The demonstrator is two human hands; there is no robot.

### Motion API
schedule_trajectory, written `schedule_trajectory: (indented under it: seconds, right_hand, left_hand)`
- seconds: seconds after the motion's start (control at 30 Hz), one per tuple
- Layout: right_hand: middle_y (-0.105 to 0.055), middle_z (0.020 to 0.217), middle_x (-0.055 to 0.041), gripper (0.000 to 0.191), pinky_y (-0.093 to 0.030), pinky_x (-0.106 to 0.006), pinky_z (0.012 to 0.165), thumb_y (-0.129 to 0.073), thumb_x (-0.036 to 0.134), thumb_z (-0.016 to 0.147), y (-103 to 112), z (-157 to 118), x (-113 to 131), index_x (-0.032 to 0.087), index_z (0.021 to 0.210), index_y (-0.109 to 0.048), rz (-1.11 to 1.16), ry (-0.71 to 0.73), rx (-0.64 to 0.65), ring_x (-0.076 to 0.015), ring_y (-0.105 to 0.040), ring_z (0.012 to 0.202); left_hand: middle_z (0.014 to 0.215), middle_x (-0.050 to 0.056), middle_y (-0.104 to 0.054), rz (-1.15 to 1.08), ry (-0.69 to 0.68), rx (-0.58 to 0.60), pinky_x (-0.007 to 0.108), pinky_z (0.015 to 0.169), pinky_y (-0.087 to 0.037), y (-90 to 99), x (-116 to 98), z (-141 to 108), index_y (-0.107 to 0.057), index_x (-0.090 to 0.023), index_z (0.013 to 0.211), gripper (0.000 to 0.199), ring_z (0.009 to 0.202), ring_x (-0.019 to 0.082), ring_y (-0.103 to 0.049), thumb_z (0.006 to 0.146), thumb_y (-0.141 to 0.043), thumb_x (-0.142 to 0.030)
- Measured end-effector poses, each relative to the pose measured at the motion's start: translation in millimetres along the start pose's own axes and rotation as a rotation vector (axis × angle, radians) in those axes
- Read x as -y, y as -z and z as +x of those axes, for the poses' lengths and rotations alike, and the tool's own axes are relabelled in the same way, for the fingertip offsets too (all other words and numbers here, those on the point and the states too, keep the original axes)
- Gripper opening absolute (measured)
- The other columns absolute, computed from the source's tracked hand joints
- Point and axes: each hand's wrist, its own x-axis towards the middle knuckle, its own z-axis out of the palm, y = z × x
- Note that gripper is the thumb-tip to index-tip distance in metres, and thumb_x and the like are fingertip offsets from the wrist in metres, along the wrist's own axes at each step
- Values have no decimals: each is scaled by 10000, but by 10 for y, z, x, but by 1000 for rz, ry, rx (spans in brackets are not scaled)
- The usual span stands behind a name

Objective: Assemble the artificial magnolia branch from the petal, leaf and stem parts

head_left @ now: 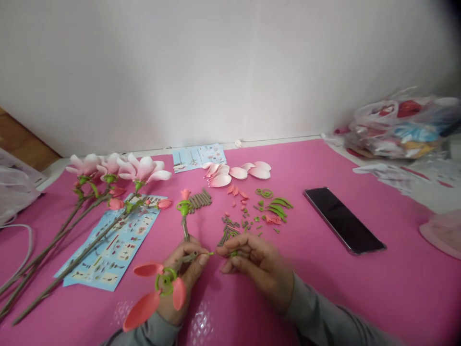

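As seen from overhead, pink-topped surface running back to a white wall; brown wood at far left corner. Heap of plastic bags past right edge; white plastic bag and white cable at left. Three pink magnolia stems lying across a blue instruction sheet, second sheet near wall. Pale petals, green leaves and brown stem pieces spread ahead of the hands; black phone well right of them. Left hand: fingers closed around a stem with coral bud, upright; coral petal ring overlapping that hand. Right hand: fingers pinched narrow on a small green piece, just beside left hand.
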Motion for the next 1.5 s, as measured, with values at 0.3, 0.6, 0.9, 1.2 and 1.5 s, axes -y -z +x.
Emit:
schedule_trajectory:
  seconds: [0.3,0.6,0.9,1.2,1.5]
  right_hand:
    - [-693,878,-51,151,-558,-243,640,-731,243,694,106,76,69,151,811,-703,393,-147,-20,-130,-684,682]
    - [-705,681,-34,145,-534,-185,564,-753,219,679,144,68,5,139,786,-697,538,-291,94,-98,-662,594]
    - [-695,582,-6,195,-510,-164,488,-782,219,636,78,74,-52,130,751,-653,591,-401,99,-106,-663,532]
    - [-686,626,-3,147,-502,-165,491,-768,211,653,29,74,-82,137,723,-663,598,-358,117,-97,-652,543]
    - [-673,533,-1,177,-507,-186,463,-770,242,650,10,63,-141,126,737,-669,577,-358,127,-110,-641,473]
  left_hand:
    - [669,-14,-599,-20,-82,-4,220,545,-434,-77,-70,-5,-626,-194,704,46,604,122,-552,749,-632,-184]
    - [682,2,-582,-27,25,28,249,588,-412,-91,-209,-25,-647,-179,663,58,622,136,-536,717,-665,-190]
    - [655,4,-563,-127,25,82,252,573,-401,-99,-138,-27,-665,-176,662,125,592,128,-517,721,-677,-286]
    - [652,-8,-545,-197,7,91,245,563,-394,-125,-73,-45,-660,-174,663,99,588,119,-511,726,-676,-250]
    - [656,22,-560,-136,-89,194,261,545,-425,-54,20,-25,-671,-188,681,91,591,142,-528,747,-651,-247]
